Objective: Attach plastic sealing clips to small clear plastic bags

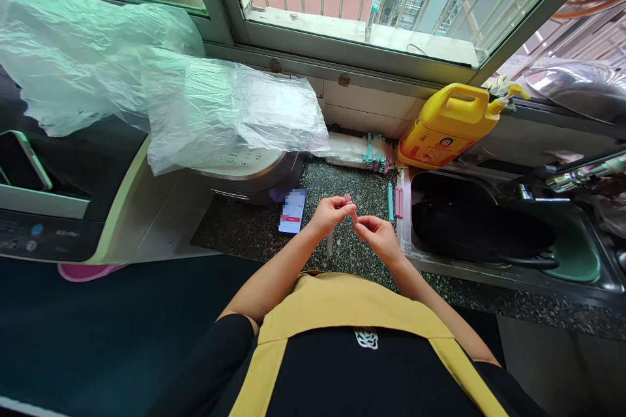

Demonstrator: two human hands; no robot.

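My left hand [328, 214] and my right hand [377, 234] meet above the dark speckled counter [244, 228]. Both pinch a small pink clip-like object [349, 202] between their fingertips; the left holds its upper end, the right its lower end. A pale stick-like part [329, 242] hangs below my left hand; what it is I cannot tell. A phone [292, 211] lies flat on the counter just left of my left hand.
A rice cooker [254, 172] under clear plastic sheeting [147, 78] stands to the left. A yellow jug [452, 122] sits by the window. Pink and teal clips [376, 151] lie at the wall and sink edge. A black pan [482, 225] fills the sink on the right.
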